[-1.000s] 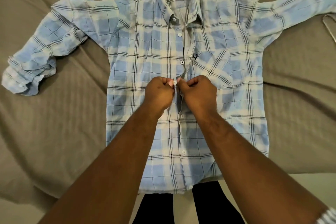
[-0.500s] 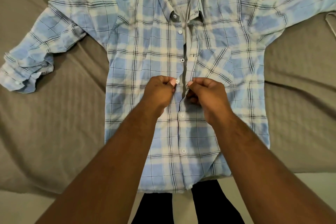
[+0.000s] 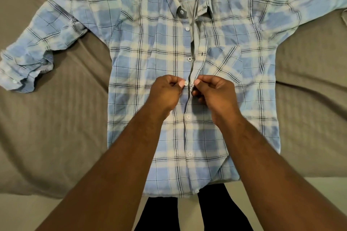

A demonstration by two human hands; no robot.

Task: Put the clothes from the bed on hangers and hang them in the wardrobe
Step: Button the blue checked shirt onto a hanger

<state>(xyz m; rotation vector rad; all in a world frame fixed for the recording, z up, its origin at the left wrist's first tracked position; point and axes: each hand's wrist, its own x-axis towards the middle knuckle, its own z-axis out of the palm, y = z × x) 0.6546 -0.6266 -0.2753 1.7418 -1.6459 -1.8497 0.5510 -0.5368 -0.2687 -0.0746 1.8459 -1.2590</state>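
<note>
One shirt (image 3: 150, 52) is spread face up on the bed (image 3: 56, 118), a bunched sleeve (image 3: 24, 65) flung out at far left, so that the front lies flat for work down its closure. At mid-chest the button edge is pinched by the curled fingers of the left hand (image 3: 165, 93) beside a button (image 3: 185, 83), and the buttonhole edge is pinched likewise by the right hand (image 3: 216, 93), the two edges being held just apart; buttons above are undone, those below seem fastened. At far right a thin wire (image 3: 345, 17), perhaps a hanger, is barely seen, and no wardrobe is shown.
</note>
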